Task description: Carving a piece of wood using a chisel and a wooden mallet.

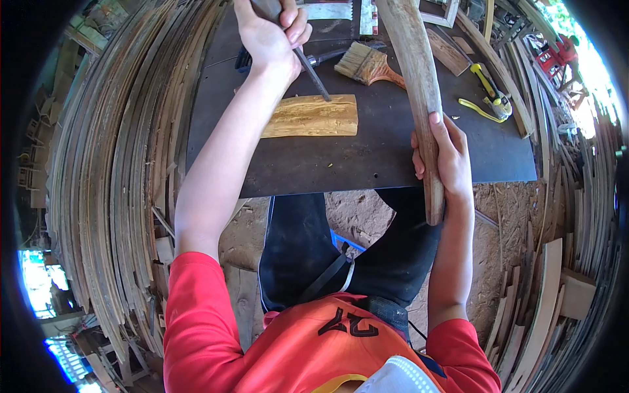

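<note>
Stacked wooden strips (131, 131) bank up along the left side, beside the dark worktop (367, 160) in front of the person. A long, weathered wooden bar (419, 72) slants over the worktop's right half, its far end cut off by the upper border and its lower end past the near edge; the right grip (452, 154) is wrapped around its narrower lower part. The yellowish wood block (311, 116) lies on the worktop, partly hidden by the left forearm. A dark chisel-like tool (311, 73) is clasped in the left grip (272, 36), its tip at the block's far side, near the right end. Beyond lie an orange-handled brush (370, 64) and yellow-handled pliers (488, 85).
</note>
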Available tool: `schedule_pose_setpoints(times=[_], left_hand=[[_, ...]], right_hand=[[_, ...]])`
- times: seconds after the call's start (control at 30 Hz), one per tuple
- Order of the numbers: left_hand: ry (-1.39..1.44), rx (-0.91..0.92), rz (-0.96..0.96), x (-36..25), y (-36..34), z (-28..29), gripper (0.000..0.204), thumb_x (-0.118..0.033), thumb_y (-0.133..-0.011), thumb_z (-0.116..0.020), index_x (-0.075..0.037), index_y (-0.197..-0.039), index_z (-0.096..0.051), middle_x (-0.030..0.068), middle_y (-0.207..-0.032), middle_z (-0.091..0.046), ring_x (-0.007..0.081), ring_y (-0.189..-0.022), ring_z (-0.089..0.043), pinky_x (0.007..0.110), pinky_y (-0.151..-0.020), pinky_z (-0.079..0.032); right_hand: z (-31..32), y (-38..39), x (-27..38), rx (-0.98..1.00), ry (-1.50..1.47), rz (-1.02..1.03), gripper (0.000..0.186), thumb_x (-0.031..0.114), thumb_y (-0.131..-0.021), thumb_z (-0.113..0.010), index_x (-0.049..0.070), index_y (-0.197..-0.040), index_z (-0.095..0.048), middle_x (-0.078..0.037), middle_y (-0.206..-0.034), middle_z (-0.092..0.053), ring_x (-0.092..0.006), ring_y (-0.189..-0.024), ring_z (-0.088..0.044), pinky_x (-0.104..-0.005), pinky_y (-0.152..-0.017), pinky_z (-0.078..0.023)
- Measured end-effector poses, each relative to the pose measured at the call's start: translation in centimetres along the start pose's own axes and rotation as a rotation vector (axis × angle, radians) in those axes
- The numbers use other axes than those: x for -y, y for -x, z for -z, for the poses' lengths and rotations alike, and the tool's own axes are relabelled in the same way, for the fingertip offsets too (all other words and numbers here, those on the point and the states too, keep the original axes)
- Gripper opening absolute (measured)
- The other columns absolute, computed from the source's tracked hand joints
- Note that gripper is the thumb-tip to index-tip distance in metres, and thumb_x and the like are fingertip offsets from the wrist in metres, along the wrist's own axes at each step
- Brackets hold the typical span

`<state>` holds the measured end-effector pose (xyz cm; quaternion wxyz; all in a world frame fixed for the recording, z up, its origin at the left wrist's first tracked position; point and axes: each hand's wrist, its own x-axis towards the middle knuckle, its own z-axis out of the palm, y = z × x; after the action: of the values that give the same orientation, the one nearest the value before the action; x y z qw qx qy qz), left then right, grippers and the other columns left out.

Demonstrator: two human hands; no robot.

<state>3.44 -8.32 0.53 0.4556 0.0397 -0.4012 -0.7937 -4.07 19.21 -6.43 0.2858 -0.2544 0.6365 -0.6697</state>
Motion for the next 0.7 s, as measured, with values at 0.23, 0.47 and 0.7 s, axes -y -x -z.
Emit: schedule_pose_setpoints(times=[0.23, 0.47, 0.7], left_hand=[[0.063, -0.054, -0.074, -0.3, 0.4, 1.4, 0.057, -0.064, -0.106, -0.031, -0.013, -0.090, -0.051, -0.0027, -0.055, -0.038, 0.0114, -0.039, -0.027, 0.028, -0.036, -0.021], [-0.012, 0.165, -0.089, -0.8, 2.1, -0.6, 0.061, -0.070, -0.102, -0.032, -0.013, -0.088, -0.048, -0.0031, -0.052, -0.037, 0.0110, -0.038, -0.028, 0.028, -0.036, -0.022], [-0.279, 0.460, -0.147, 1.4, 1.0, -1.1, 0.070, -0.071, -0.104, -0.023, -0.011, -0.088, -0.055, -0.0026, -0.052, -0.042, 0.0102, -0.039, -0.034, 0.027, -0.036, -0.026]], right_hand=[[-0.1, 0.2, -0.2, -0.029, -0.001, -0.015, 0.046, 0.041, -0.107, -0.053, -0.004, -0.110, -0.059, -0.009, -0.075, -0.059, -0.0124, -0.047, -0.054, -0.0261, -0.040, -0.042], [0.0, 0.3, -0.1, -0.022, -0.031, -0.023, 0.045, 0.040, -0.107, -0.053, -0.004, -0.109, -0.059, -0.009, -0.076, -0.059, -0.0135, -0.046, -0.055, -0.0264, -0.040, -0.042], [-0.3, 0.1, -0.1, -0.023, -0.060, -0.028, 0.044, 0.039, -0.107, -0.054, -0.005, -0.111, -0.058, -0.009, -0.075, -0.059, -0.0131, -0.046, -0.054, -0.0264, -0.039, -0.042]])
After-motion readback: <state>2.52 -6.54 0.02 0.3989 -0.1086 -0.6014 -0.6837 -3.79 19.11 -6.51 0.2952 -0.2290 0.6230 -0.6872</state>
